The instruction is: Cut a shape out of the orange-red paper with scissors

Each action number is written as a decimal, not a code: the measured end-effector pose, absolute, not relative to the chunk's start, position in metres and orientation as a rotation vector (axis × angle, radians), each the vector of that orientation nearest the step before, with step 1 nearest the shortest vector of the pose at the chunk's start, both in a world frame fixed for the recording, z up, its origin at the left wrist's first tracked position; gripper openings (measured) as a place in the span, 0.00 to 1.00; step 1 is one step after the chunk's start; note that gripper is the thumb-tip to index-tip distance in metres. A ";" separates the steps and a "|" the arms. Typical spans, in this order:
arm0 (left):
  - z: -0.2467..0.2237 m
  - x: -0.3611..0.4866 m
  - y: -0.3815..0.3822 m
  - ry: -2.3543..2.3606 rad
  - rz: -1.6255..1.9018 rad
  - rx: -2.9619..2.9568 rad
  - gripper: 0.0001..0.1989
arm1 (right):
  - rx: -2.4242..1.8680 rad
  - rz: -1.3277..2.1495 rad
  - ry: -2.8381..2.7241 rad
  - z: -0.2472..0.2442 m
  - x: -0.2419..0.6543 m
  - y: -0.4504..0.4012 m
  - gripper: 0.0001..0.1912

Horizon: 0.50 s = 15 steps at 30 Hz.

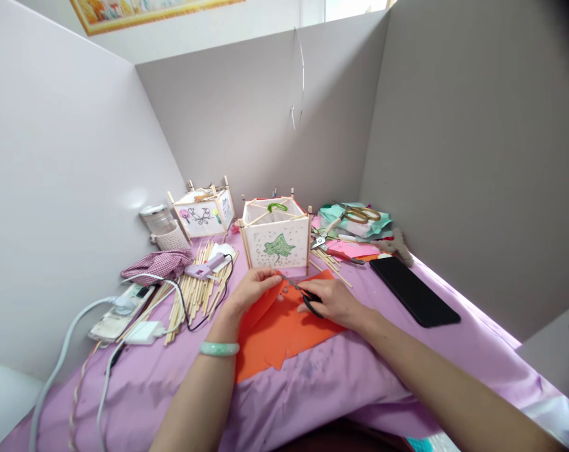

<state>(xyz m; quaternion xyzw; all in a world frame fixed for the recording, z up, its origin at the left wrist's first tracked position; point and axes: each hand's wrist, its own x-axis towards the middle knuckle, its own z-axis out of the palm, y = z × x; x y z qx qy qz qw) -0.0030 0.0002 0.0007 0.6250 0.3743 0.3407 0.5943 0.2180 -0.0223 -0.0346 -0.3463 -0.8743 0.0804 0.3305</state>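
**Scissors [313,306] at orange paper [296,329]**

Left hand [251,290] pinched on paper's edge; right hand [337,302] closed around scissors handles, blades near left fingertips. Paper on purple cloth [345,370], just in front of lantern [277,246]. Glue gun [206,269] left, phone [413,292] right.

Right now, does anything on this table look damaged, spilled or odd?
Two things: the orange sheet has a jagged near edge with a pointed bit sticking out, unlike its straighter right side. Just beside that edge, the purple cloth shows dark smudges, perhaps stains.
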 end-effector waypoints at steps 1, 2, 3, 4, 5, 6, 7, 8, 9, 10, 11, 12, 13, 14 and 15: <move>0.001 -0.003 0.000 0.869 0.785 1.452 0.14 | -0.907 0.215 -2.283 -0.035 0.218 -0.023 0.22; 0.000 -0.003 0.000 0.867 0.777 1.450 0.14 | -0.908 0.223 -2.284 -0.035 0.218 -0.023 0.23; 0.000 -0.003 0.000 0.863 0.765 1.449 0.14 | -0.906 0.232 -2.286 -0.035 0.218 -0.023 0.24; 0.000 -0.003 0.000 0.859 0.753 1.448 0.14 | -0.904 0.240 -2.289 -0.035 0.217 -0.023 0.25; -0.001 -0.002 0.000 0.856 0.743 1.446 0.14 | -0.901 0.244 -2.290 -0.035 0.217 -0.023 0.26; -0.001 -0.002 -0.001 0.856 0.736 1.443 0.14 | -0.897 0.245 -2.289 -0.035 0.217 -0.023 0.26; -0.001 -0.001 -0.001 0.856 0.731 1.439 0.13 | -0.894 0.245 -2.288 -0.035 0.216 -0.023 0.27; -0.001 -0.001 -0.001 0.857 0.728 1.433 0.13 | -0.891 0.245 -2.287 -0.035 0.216 -0.023 0.27; -0.001 0.000 -0.002 0.857 0.729 1.429 0.13 | -0.887 0.246 -2.284 -0.035 0.216 -0.023 0.27; -0.001 0.000 -0.002 0.856 0.731 1.426 0.13 | -0.882 0.248 -2.282 -0.036 0.215 -0.023 0.27; -0.001 0.000 -0.002 0.853 0.734 1.427 0.13 | -0.877 0.249 -2.281 -0.036 0.215 -0.022 0.27; -0.001 0.000 -0.002 0.851 0.737 1.431 0.13 | -0.873 0.249 -2.281 -0.037 0.215 -0.022 0.27; 0.000 0.000 -0.002 0.850 0.737 1.436 0.13 | -0.869 0.245 -2.280 -0.037 0.215 -0.022 0.27; 0.000 0.000 -0.002 0.852 0.737 1.438 0.13 | -0.868 0.238 -2.278 -0.037 0.215 -0.021 0.27; 0.000 0.000 -0.002 0.857 0.735 1.439 0.13 | -0.869 0.231 -2.276 -0.038 0.215 -0.021 0.27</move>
